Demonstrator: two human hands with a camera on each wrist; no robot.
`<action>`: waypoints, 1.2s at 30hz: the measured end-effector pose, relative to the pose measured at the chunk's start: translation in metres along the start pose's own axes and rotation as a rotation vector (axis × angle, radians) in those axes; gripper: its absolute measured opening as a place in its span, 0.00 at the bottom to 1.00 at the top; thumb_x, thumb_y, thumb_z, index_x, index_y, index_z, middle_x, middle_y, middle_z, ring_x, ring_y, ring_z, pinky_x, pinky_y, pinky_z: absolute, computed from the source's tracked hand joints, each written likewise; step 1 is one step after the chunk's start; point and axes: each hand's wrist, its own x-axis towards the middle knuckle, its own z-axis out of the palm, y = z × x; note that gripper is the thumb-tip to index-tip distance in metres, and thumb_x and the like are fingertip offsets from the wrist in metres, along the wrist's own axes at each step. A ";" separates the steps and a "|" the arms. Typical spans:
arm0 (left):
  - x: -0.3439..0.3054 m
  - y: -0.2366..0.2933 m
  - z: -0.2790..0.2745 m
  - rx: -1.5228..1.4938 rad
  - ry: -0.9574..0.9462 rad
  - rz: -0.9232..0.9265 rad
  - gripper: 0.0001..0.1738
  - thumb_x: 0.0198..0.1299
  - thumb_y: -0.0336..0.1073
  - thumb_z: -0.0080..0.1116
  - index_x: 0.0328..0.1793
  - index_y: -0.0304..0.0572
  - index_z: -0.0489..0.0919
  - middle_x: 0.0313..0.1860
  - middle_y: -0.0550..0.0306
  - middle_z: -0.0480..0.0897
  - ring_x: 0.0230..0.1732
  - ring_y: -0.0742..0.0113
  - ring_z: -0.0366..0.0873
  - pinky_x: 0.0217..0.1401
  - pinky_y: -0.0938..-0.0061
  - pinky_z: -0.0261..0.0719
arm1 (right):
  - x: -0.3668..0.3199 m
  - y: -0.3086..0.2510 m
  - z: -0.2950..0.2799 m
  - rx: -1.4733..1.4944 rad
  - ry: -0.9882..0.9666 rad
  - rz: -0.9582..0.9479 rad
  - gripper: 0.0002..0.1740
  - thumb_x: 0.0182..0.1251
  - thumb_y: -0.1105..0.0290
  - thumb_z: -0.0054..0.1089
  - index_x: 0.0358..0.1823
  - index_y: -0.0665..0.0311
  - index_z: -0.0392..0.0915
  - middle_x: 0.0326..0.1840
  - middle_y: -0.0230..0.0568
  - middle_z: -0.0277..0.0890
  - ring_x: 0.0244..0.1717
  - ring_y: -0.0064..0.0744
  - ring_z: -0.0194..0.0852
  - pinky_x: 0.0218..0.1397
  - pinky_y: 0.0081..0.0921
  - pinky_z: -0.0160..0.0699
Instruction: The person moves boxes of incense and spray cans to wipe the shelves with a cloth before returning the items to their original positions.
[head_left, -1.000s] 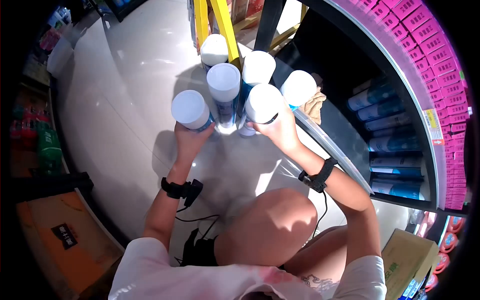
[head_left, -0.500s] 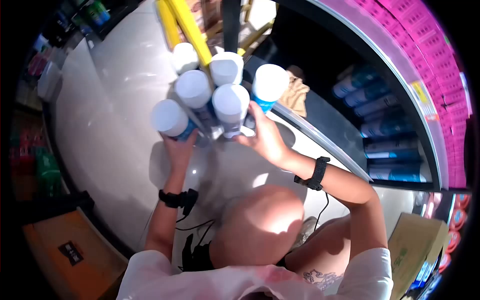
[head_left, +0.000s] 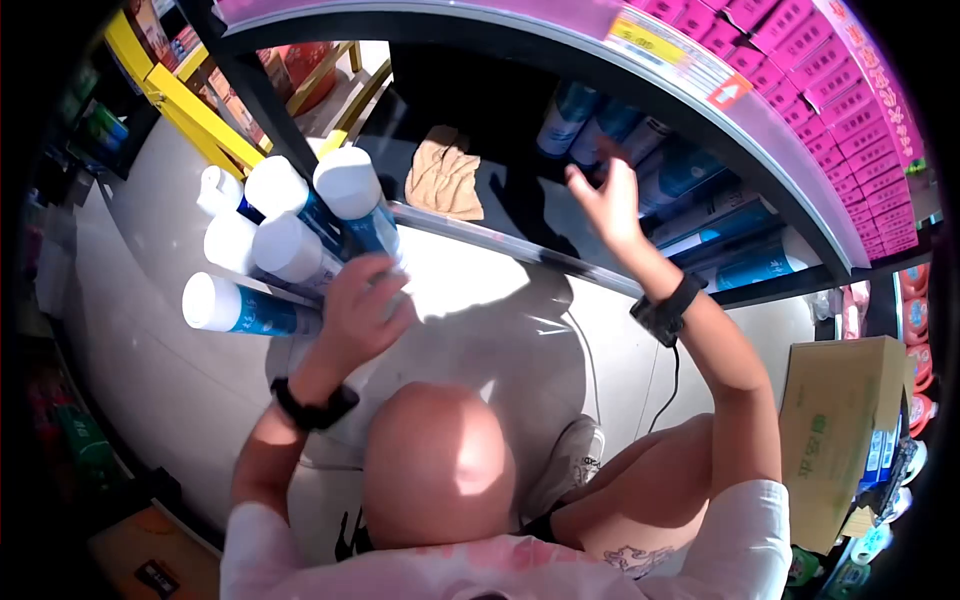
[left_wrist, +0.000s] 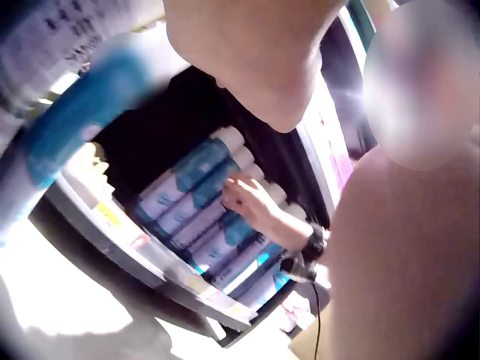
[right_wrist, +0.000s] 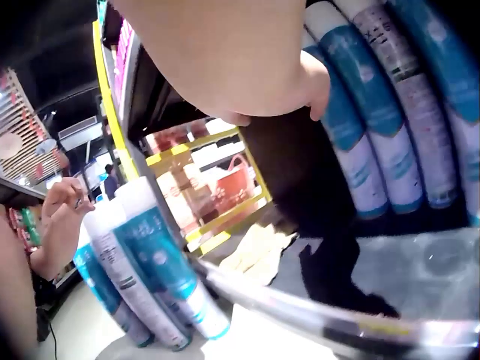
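Shelfward now, the right hand [head_left: 612,208] — fingers spread — hangs near shelved canisters [head_left: 680,190]; the left hand [head_left: 362,315], loosely bent, beside floor canisters [head_left: 288,247].

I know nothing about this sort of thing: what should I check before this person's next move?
1. Right hand free: ok, holding nothing.
2. Right hand touching the shelf cans: cannot tell; it overlaps them in the left wrist view.
3. Left hand free: ok, no can gripped.
4. Floor cans standing: ok, grouped beside the shelf.
5. Cloth apart from the shelf cans: ok.
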 end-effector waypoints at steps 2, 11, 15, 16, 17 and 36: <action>0.056 0.010 0.031 -0.143 -0.043 0.075 0.15 0.47 0.30 0.59 0.43 0.38 0.76 0.42 0.48 0.76 0.44 0.52 0.75 0.46 0.65 0.74 | 0.019 0.035 -0.010 -0.250 0.143 -0.167 0.38 0.45 0.65 0.65 0.59 0.71 0.61 0.58 0.61 0.61 0.59 0.58 0.59 0.61 0.39 0.60; 0.227 -0.005 0.177 -0.150 -0.209 -0.167 0.36 0.49 0.50 0.57 0.63 0.39 0.65 0.60 0.37 0.66 0.64 0.42 0.59 0.67 0.59 0.57 | 0.075 0.074 -0.035 -0.346 0.278 -0.359 0.25 0.59 0.51 0.51 0.52 0.59 0.73 0.51 0.50 0.72 0.55 0.51 0.67 0.58 0.43 0.64; 0.253 -0.036 0.205 -0.275 -0.093 -0.119 0.30 0.63 0.52 0.41 0.65 0.42 0.63 0.67 0.43 0.62 0.68 0.52 0.56 0.70 0.62 0.51 | 0.073 0.086 -0.037 -0.359 0.311 -0.311 0.21 0.62 0.55 0.48 0.50 0.61 0.73 0.51 0.51 0.71 0.55 0.52 0.66 0.59 0.42 0.63; 0.249 -0.031 0.197 -0.257 0.042 -0.069 0.29 0.62 0.53 0.42 0.63 0.41 0.65 0.63 0.44 0.65 0.65 0.52 0.60 0.68 0.62 0.54 | 0.070 0.097 -0.035 -0.360 0.308 -0.287 0.21 0.62 0.55 0.48 0.50 0.61 0.73 0.51 0.51 0.71 0.55 0.52 0.66 0.59 0.42 0.63; 0.247 -0.035 0.192 -0.230 0.091 -0.068 0.29 0.62 0.53 0.43 0.63 0.41 0.65 0.63 0.44 0.66 0.65 0.52 0.60 0.68 0.62 0.54 | 0.068 0.096 -0.038 -0.358 0.307 -0.277 0.21 0.62 0.55 0.48 0.50 0.61 0.73 0.51 0.51 0.71 0.55 0.52 0.65 0.59 0.42 0.63; 0.241 -0.029 0.208 -0.164 0.108 -0.148 0.31 0.59 0.55 0.48 0.60 0.40 0.67 0.60 0.45 0.69 0.62 0.52 0.63 0.66 0.61 0.57 | 0.055 0.070 -0.051 -0.287 0.136 -0.189 0.22 0.62 0.55 0.48 0.51 0.62 0.72 0.52 0.50 0.70 0.56 0.52 0.64 0.59 0.42 0.62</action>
